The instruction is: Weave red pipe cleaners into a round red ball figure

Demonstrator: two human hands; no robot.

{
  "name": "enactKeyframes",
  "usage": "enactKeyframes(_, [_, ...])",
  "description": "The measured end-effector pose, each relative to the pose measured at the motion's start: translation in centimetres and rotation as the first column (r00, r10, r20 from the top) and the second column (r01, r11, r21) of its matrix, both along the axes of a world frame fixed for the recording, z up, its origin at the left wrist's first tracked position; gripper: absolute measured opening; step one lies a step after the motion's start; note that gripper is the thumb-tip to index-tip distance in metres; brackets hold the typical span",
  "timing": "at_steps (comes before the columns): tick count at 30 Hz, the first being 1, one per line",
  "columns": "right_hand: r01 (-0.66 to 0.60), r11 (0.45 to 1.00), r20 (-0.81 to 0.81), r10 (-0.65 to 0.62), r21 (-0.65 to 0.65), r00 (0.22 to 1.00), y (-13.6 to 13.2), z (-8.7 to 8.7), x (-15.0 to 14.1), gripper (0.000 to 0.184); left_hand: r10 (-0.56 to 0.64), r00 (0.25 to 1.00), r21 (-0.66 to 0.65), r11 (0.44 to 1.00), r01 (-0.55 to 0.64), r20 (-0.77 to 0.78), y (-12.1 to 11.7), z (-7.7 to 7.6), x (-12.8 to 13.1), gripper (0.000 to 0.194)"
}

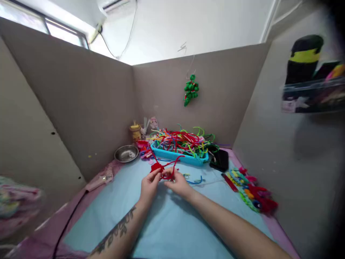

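Observation:
Both hands meet over the light blue table mat [167, 223]. My left hand [150, 186] pinches a red pipe cleaner piece [159, 168] with a small folded red shape at its top. My right hand [176, 182] is closed on the same red pipe cleaner, whose free end loops up toward the tray. Behind the hands stands a blue tray [178, 155] heaped with pipe cleaners [183, 140] in red, green, yellow and other colours.
A metal bowl [126, 153] sits at the back left. A black phone [220, 160] lies right of the tray. Finished colourful pipe cleaner figures [253, 194] lie along the right edge. A green figure [191, 90] hangs on the grey partition. A black cable [67, 223] runs along the left.

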State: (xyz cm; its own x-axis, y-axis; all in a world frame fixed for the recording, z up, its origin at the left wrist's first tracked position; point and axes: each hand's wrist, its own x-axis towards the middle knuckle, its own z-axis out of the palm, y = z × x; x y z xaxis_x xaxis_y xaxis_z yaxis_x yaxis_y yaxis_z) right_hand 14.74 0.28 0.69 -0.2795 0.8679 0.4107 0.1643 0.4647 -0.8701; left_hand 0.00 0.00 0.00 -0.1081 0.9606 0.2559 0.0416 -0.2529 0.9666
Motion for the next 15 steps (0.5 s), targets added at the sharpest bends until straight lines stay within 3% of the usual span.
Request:
enactKeyframes(4, [-0.064, 0.998, 0.073, 0.062, 0.027, 0.995, -1.1, 0.8, -0.5, 0.019, 0.044, 0.999, 0.011, 0.999, -0.044, 0.013, -0.1, 0.0, -0.1, 0.029])
enactKeyframes(7, [-0.114, 0.988, -0.078, 0.106, -0.100, 0.991, -0.8, 1.1, -0.2, 0.018, 0.064, 0.998, 0.014, 0.998, -0.064, 0.012, 0.0, -0.1, -0.2, 0.027])
enactKeyframes(9, [-0.106, 0.970, -0.277, 0.043, -0.217, 0.960, -0.2, 1.1, 0.3, 0.023, 0.049, 0.999, 0.018, 0.999, -0.049, -0.002, 0.0, -0.2, -0.1, 0.025])
enactKeyframes(11, [-0.049, 0.945, -0.437, -0.103, -0.323, 0.893, 0.6, 1.0, 0.7, 0.031, 0.019, 0.999, 0.025, 1.000, -0.018, -0.026, 0.0, -0.2, 0.1, 0.022])
enactKeyframes(13, [-0.008, 0.925, -0.498, -0.197, -0.380, 0.845, 1.3, 0.8, 1.0, 0.037, -0.011, 0.999, 0.032, 0.999, 0.012, -0.048, -0.1, -0.2, 0.3, 0.020])
enactKeyframes(15, [-0.006, 0.917, -0.505, -0.214, -0.398, 0.836, 1.7, 0.6, 1.2, 0.040, -0.034, 0.998, 0.035, 0.999, 0.036, -0.059, -0.1, -0.3, 0.4, 0.019])
